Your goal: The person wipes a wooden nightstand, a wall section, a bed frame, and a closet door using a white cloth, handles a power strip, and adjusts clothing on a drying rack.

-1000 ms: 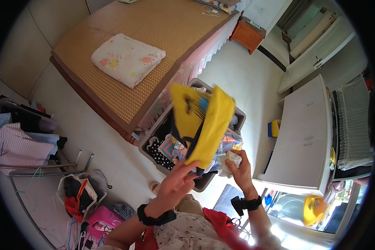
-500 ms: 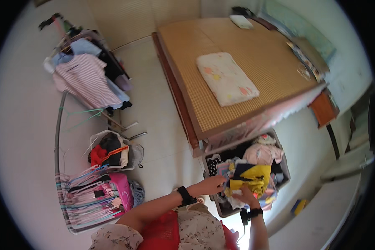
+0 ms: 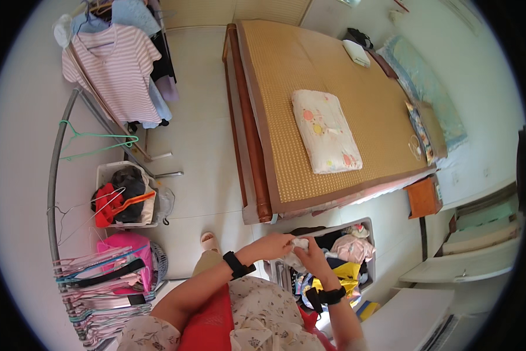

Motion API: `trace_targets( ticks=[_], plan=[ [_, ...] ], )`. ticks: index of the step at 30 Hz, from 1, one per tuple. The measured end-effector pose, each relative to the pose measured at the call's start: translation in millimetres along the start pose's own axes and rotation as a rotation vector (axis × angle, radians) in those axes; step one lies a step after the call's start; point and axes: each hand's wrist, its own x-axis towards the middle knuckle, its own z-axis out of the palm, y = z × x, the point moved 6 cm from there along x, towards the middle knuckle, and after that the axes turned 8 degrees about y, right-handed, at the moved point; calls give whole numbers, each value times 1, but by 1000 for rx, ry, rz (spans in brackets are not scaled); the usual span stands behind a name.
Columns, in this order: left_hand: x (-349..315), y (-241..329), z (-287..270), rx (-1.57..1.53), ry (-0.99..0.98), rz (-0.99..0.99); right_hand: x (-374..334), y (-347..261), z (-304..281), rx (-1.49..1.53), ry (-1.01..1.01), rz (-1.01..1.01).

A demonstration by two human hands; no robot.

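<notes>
Grasping a crumpled white cloth [image 3: 294,261], the right hand [image 3: 315,261] meets the left hand [image 3: 277,245] (its fingers' hold I cannot tell) near a grey laundry tub [image 3: 372,238].

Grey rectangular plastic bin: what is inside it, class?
Crumpled pink fabric and yellow fabric show inside the bin; the bare right hand hides part, and anything deeper is covered.

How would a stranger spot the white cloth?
Find the bed, then the grey bin beside it. Over the bin's left end, the left hand and right hand hold the white cloth. It alone is held: the yellow cloth and pink cloth lie in the bin.
</notes>
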Motion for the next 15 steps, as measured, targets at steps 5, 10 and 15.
trace_targets(
  ticks=[5,10,15],
  plan=[
    [14,-34,-87,-139,266,-102,103,-22,56,-7,23,-96],
    [17,-107,-121,-285,441,-290,163,-34,118,-155,-1,-148],
    [15,-183,-118,-245,691,-413,196,-47,166,-206,-25,-91]
  ],
)
